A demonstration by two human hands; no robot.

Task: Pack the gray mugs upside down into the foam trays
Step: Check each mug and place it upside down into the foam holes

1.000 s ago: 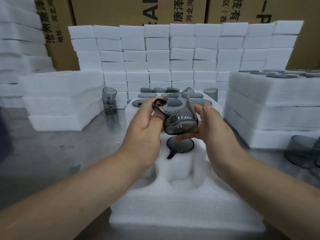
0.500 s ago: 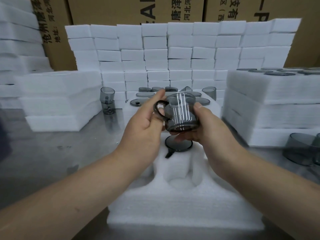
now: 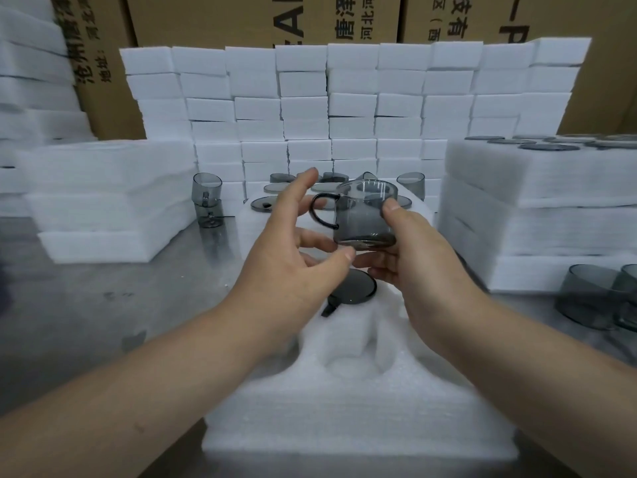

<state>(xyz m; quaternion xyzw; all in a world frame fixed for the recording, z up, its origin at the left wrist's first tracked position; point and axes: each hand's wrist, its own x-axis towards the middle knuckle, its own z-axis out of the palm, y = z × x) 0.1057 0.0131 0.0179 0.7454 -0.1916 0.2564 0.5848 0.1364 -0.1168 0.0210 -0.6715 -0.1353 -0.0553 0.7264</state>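
A gray mug [image 3: 365, 215] is held in the right hand [image 3: 417, 260], the thumb pressed on its near side and the curled fingers [image 3: 379, 267] tucked under its darker lower end, so that it is kept roughly upright in the air. The left hand [image 3: 293, 260] is spread wide just beside it, fingers straight and apart; the mug's handle [image 3: 320, 210] is pointed toward that hand, between the raised index finger and the thumb, whose tip is placed close under the mug's lower edge. Whether contact is made there cannot be told. The two hands are thus set close together around the mug, above the middle of a foam tray [image 3: 344, 419] laid on the metal table [image 3: 86, 305]. Directly below the hands, an upside-down mug [image 3: 356, 288] is seated in the tray, and moulded pockets [image 3: 344, 353] are seen nearer the camera. Further inverted mugs [image 3: 263, 203] are lodged at the tray's far end. Two stacked mugs [image 3: 206, 198] are stood on the table to the left, beside a pile of foam trays [image 3: 103, 191]; loose mugs [image 3: 593, 298] are gathered at the right, near a stack of filled trays [image 3: 537, 208]. A wall of white foam blocks [image 3: 351, 108] and cardboard boxes [image 3: 224, 22] are ranged behind.
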